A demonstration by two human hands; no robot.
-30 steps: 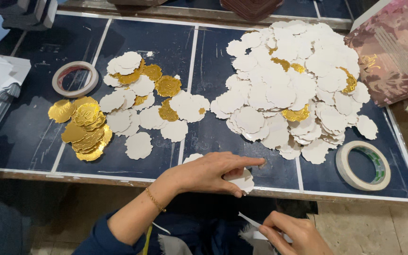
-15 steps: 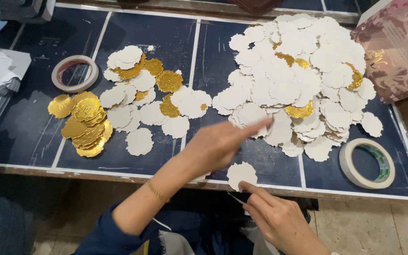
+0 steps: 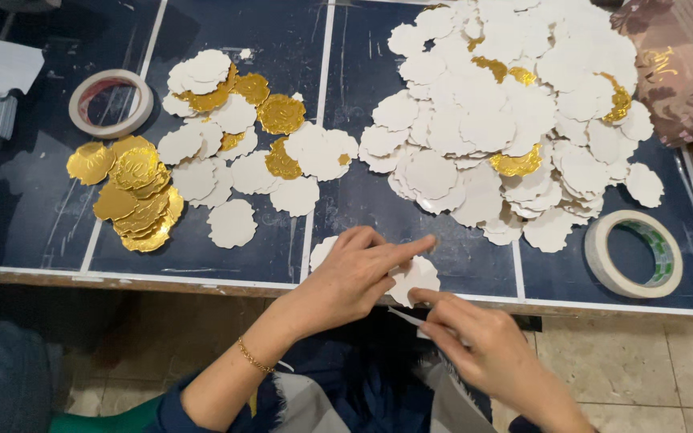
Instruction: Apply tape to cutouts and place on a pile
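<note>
Pinning a white scalloped disc (image 3: 417,277) on the dark table (image 3: 266,248) – left hand (image 3: 354,277) open, right hand (image 3: 475,341) pinching a strip (image 3: 404,317)

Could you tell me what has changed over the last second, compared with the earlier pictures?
The left hand, stretched out to the big white pile half a second ago, has drawn back to the table edge and presses a white scalloped disc there. The right hand has come up to that disc, pinching a thin strip. Both tape rolls and the gold stack lie as before.
</note>
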